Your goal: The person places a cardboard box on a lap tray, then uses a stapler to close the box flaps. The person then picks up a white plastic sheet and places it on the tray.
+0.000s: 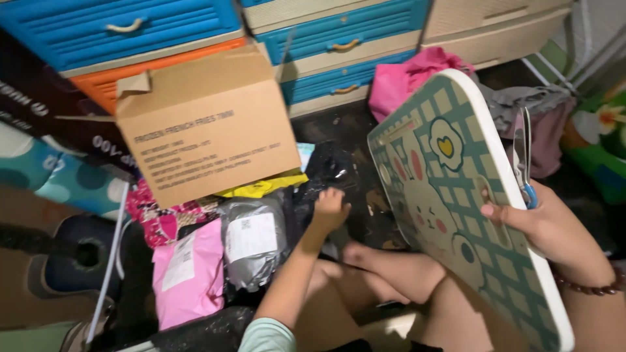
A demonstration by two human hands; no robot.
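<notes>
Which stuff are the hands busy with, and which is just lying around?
In hand:
- left hand on the black plastic parcel
- right hand holding the green bunny board

Lying about:
- cardboard box
- pink parcel
- grey parcel
- blue drawers

matt cardboard box (207, 124), glossy plastic mailers (253, 242)

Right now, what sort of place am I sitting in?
Probably a cluttered storage corner of a home: plastic drawers, a cardboard box and mailer parcels on the floor.
</notes>
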